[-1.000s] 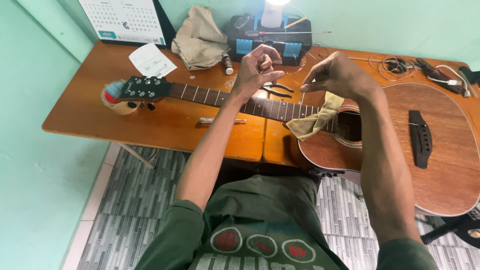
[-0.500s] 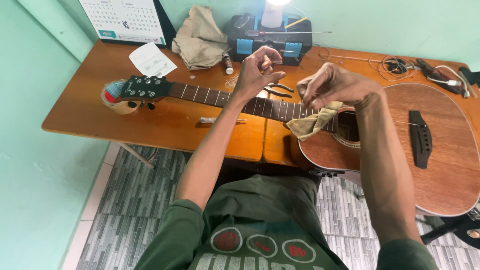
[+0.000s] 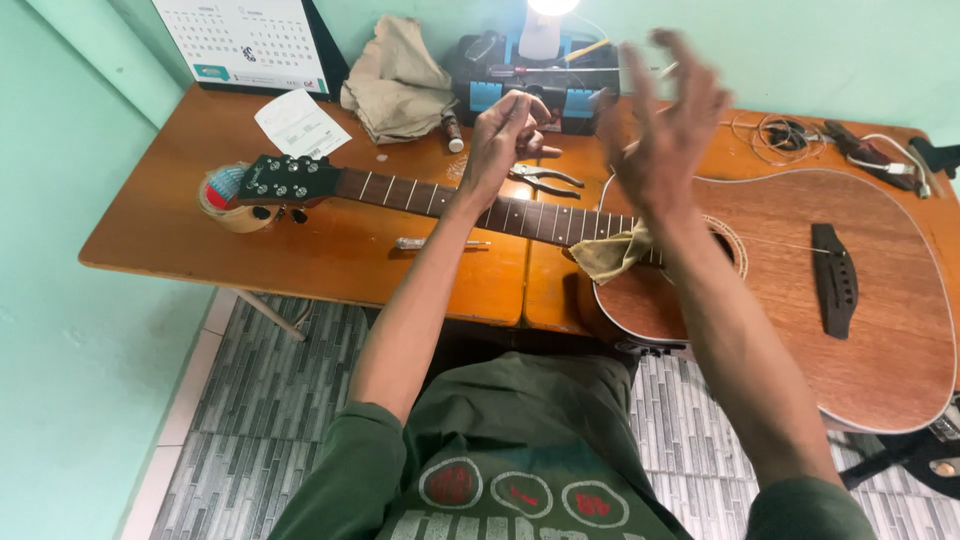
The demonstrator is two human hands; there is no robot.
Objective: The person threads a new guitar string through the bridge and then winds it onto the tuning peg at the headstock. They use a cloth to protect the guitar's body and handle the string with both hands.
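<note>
Left hand (image 3: 503,135) pinched shut above guitar (image 3: 800,290) neck, contents unclear; right hand (image 3: 665,130) raised, fingers spread, blurred, above cloth (image 3: 610,252).

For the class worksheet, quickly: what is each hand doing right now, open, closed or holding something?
Left hand: fingers pinched together above the guitar neck; what they hold cannot be told.
Right hand: open, fingers spread, blurred, holding nothing.

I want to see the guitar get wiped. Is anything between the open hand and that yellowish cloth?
Nothing visible is. The right hand is raised, blurred, fingers spread, above the cloth, which lies on the guitar where neck meets body. Only open air separates them.
</note>
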